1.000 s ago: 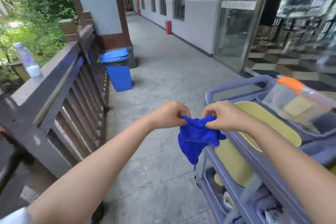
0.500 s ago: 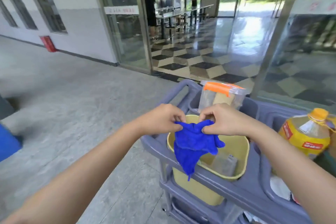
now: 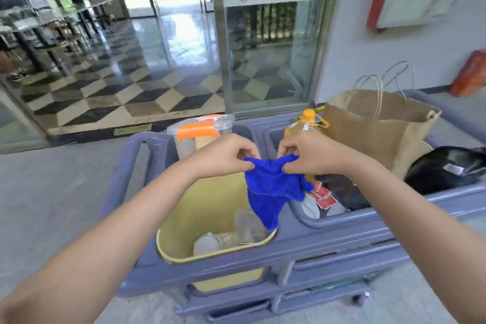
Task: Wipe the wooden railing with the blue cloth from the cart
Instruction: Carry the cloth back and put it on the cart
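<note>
A bright blue cloth (image 3: 271, 192) hangs bunched between my two hands above the grey-blue cart (image 3: 342, 239). My left hand (image 3: 226, 155) pinches its top left edge and my right hand (image 3: 305, 152) pinches its top right edge. The cloth's lower tip dangles over the yellow bin (image 3: 200, 208) set in the cart's left well. The wooden railing is out of view.
On the cart stand a clear container with an orange clasp (image 3: 200, 131), a yellow oil bottle (image 3: 305, 123), a brown paper bag (image 3: 378, 123) and a black bag (image 3: 447, 168). Glass doors (image 3: 263, 42) and a checkered floor lie beyond. A person stands far back at the left.
My view has swung right, away from the railing and blue trash bin, to face the cart head-on. Both hands have kept hold of the cloth, now over the yellow bin.
</note>
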